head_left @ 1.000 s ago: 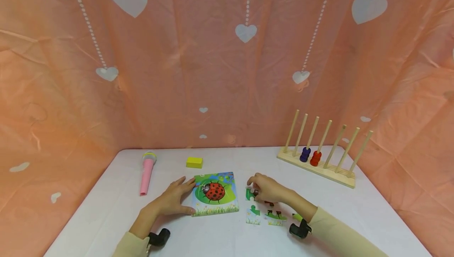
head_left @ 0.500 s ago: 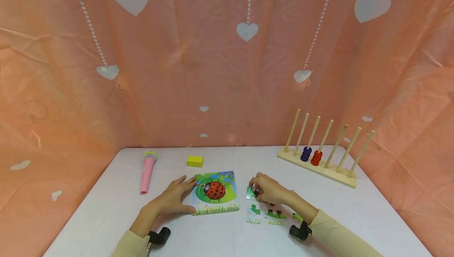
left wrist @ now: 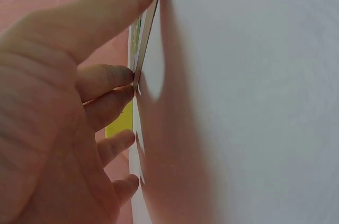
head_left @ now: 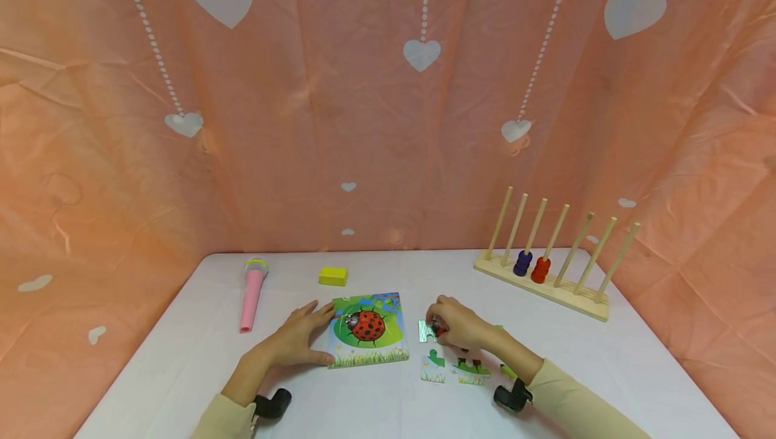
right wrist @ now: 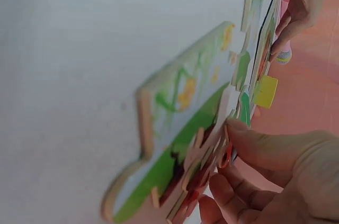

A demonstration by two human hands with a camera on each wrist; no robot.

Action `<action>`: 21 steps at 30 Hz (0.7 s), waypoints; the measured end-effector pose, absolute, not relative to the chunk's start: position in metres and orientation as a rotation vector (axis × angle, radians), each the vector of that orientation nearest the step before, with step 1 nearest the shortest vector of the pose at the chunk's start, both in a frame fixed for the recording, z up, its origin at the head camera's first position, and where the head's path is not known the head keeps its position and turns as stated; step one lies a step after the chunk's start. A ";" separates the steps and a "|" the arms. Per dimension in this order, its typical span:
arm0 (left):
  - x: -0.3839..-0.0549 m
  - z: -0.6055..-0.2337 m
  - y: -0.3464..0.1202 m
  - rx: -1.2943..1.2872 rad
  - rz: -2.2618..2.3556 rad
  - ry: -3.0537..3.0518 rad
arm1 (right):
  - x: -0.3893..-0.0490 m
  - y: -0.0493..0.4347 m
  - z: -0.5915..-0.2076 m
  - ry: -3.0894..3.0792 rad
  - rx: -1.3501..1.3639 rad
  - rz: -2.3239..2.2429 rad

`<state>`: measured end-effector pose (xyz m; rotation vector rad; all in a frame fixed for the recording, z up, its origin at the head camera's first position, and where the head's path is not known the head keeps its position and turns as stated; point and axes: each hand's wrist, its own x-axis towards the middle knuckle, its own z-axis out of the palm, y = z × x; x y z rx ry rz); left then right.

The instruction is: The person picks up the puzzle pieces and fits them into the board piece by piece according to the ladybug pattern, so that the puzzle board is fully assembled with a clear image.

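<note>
The left hand (head_left: 297, 336) touches the left edge of a square ladybug puzzle board (head_left: 368, 326). Its thumb is at the board's near corner, its other fingers spread toward the far corner. In the left wrist view the board's thin edge (left wrist: 150, 30) meets the fingertips. To the right of the board, the right hand (head_left: 463, 324) pinches a red jigsaw piece (right wrist: 226, 152) between thumb and fingers, largely covered by them. A green jigsaw piece (head_left: 426, 331) lies just left of those fingertips. Nearer the person are a corner piece (head_left: 433, 367) and a grass-edged piece (head_left: 471, 367).
A pink toy microphone (head_left: 251, 299) lies at the far left and a yellow block (head_left: 333, 277) behind the board. At the back right stands a wooden peg rack (head_left: 545, 285) with purple and red beads. More jigsaw pieces are partly hidden under the right forearm.
The right fingers have closed on the red piece and drawn slightly right, while the green piece beside them has shifted a little left. The left hand and the board stay put.
</note>
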<state>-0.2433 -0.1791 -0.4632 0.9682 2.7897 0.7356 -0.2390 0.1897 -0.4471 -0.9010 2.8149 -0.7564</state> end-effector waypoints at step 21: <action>-0.244 -0.465 -0.180 0.986 0.740 2.797 | -0.276 0.148 -0.436 2.553 -1.053 -1.073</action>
